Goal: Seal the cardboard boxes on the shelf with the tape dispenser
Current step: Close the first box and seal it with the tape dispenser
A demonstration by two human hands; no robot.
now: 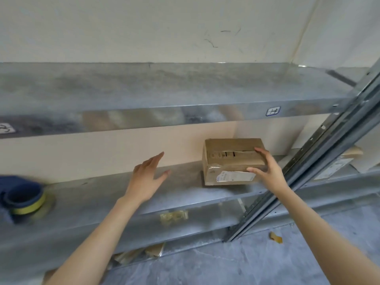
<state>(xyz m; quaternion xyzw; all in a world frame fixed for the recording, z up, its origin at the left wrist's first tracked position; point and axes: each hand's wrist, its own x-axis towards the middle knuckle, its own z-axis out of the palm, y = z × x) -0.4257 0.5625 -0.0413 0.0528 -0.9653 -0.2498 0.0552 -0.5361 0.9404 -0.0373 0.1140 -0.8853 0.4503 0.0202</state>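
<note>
A small brown cardboard box (228, 159) with a white label on its front sits on the middle metal shelf (185, 188), towards the right. Its top flaps show a narrow gap along the seam. My right hand (267, 167) grips the box's right end, fingers over the top and thumb on the front. My left hand (148, 177) hovers flat above the shelf to the left of the box, fingers straight, touching nothing. A blue tape dispenser (22, 198) with a yellowish roll lies at the shelf's far left, blurred.
An upper shelf (164, 99) overhangs the box. A slanted metal upright (308, 171) runs just right of my right hand. Scraps of tape and cardboard lie on the lower shelf and on the grey floor (246, 264). More cardboard sits beyond the upright.
</note>
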